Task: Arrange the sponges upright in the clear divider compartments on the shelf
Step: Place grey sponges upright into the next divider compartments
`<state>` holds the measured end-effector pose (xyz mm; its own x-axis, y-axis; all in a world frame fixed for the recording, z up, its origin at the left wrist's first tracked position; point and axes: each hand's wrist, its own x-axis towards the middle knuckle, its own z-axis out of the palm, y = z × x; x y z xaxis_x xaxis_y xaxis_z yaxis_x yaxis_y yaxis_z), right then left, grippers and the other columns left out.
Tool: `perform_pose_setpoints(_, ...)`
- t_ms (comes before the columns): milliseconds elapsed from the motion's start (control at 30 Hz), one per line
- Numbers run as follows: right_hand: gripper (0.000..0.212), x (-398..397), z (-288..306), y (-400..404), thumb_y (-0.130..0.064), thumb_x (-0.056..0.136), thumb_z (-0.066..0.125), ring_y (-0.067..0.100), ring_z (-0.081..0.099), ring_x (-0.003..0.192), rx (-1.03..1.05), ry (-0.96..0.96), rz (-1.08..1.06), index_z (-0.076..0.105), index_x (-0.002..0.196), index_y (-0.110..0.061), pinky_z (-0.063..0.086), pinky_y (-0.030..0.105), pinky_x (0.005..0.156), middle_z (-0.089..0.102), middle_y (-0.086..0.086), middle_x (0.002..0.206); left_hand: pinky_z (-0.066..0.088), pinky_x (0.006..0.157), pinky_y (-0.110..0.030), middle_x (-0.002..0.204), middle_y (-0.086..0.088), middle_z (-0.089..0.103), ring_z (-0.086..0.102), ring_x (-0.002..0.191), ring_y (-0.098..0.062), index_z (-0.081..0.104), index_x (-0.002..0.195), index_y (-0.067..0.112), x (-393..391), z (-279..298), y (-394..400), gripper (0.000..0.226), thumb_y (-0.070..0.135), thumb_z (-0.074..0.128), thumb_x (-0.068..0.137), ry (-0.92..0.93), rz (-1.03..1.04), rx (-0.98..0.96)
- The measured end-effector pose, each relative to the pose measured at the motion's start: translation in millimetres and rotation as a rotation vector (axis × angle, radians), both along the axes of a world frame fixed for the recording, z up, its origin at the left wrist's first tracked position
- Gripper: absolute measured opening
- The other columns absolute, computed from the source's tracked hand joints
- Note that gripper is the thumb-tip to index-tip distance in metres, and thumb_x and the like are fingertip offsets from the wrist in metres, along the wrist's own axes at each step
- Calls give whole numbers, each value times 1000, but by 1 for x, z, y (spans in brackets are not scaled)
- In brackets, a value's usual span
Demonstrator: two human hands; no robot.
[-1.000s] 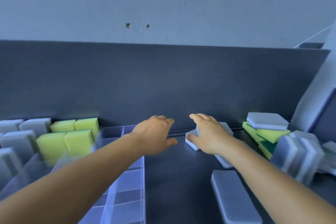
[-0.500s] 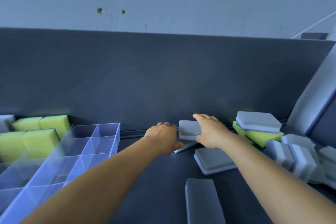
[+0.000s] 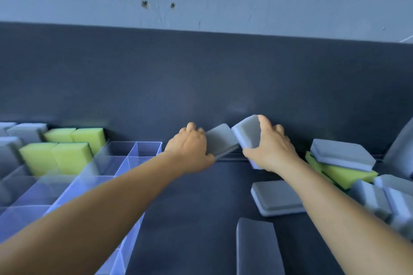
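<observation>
My left hand point(image 3: 190, 148) grips a grey sponge point(image 3: 221, 139), tilted and lifted off the dark shelf near the back wall. My right hand point(image 3: 269, 148) grips a second grey sponge point(image 3: 247, 133), also tilted, just to the right of the first. The clear divider point(image 3: 134, 152) stands at the left, its near compartments empty. Yellow sponges point(image 3: 73, 147) and grey sponges point(image 3: 24, 133) stand upright in its far-left compartments.
Two grey sponges lie flat on the shelf, one point(image 3: 278, 197) under my right forearm and one point(image 3: 257, 250) nearer the front. A loose pile of grey and yellow-green sponges point(image 3: 344, 163) sits at the right. The dark back panel point(image 3: 201, 78) rises behind.
Each hand has taken hold of a grey sponge and lifted it off the shelf. The view has shifted a little to the left.
</observation>
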<state>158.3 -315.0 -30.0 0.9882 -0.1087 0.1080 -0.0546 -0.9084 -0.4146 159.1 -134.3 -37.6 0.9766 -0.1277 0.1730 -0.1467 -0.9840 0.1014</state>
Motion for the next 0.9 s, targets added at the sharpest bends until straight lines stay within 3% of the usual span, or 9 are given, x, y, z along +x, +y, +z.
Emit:
perform_pose_setpoints(167, 91, -15, 16, 35, -46, 77, 65, 32, 49, 112, 205, -122, 31, 8, 145, -27, 46, 38, 80, 45, 5, 134, 36, 68, -31, 87, 1, 45, 46, 91, -24, 37, 95, 11, -27, 19, 33, 37, 40, 56, 83, -62, 83, -209)
perform_pose_setpoints(267, 94, -29, 25, 62, -48, 75, 68, 30, 50, 109, 302, -172, 74, 6, 144, -32, 48, 38, 78, 48, 3, 130, 39, 59, -32, 84, -1, 51, 52, 80, -25, 36, 101, 11, -41, 28, 60, 41, 38, 59, 81, -49, 130, -370)
perform_pose_setpoints(333, 100, -38, 29, 85, -50, 74, 69, 29, 51, 109, 344, -183, 120, 0, 144, -37, 46, 35, 75, 46, 2, 134, 46, 66, -32, 92, 1, 52, 55, 84, -24, 33, 120, 14, -49, 32, 80, 57, 38, 64, 78, -24, 113, -473)
perform_pose_setpoints(400, 105, -46, 33, 108, -52, 74, 70, 27, 52, 109, 379, -203, 166, -7, 145, -41, 42, 32, 74, 41, 2, 141, 46, 68, -31, 98, 2, 53, 56, 84, -22, 16, 139, 28, -59, 35, 101, 85, 41, 70, 75, 3, 44, -508)
perform_pose_setpoints(467, 107, -54, 36, 130, -54, 75, 69, 26, 52, 105, 392, -220, 202, -10, 145, -43, 42, 32, 74, 39, 2, 143, 45, 62, -25, 103, 2, 55, 55, 77, -16, -4, 146, 42, -68, 36, 123, 109, 43, 75, 71, 25, -2, -549)
perform_pose_setpoints(533, 105, -60, 38, 150, -54, 76, 68, 26, 52, 106, 407, -230, 229, -9, 145, -43, 41, 32, 76, 38, 1, 145, 44, 61, -20, 101, 1, 56, 53, 77, -14, -11, 146, 45, -74, 39, 146, 119, 40, 79, 69, 0, -20, -579)
perform_pose_setpoints(700, 85, -68, 37, 189, -50, 78, 69, 23, 51, 96, 461, -252, 303, 11, 139, -38, 39, 30, 71, 50, 1, 125, 46, 65, -29, 79, 2, 47, 48, 67, -15, 17, 142, 44, -86, 46, 189, 95, 32, 80, 72, -55, -83, -574)
perform_pose_setpoints(833, 61, -71, 37, 212, -45, 81, 67, 22, 52, 91, 499, -264, 312, 27, 124, -29, 41, 28, 60, 50, -3, 105, 49, 78, -31, 108, -2, 50, 57, 95, -22, 26, 138, 45, -85, 44, 216, 85, 31, 79, 73, -45, -83, -546)
perform_pose_setpoints(900, 46, -69, 37, 217, -41, 84, 65, 24, 54, 90, 493, -284, 311, 34, 115, -26, 46, 32, 61, 53, -1, 104, 44, 76, -27, 114, -4, 48, 56, 98, -24, 39, 129, 38, -79, 42, 226, 66, 31, 77, 75, -73, -70, -511)
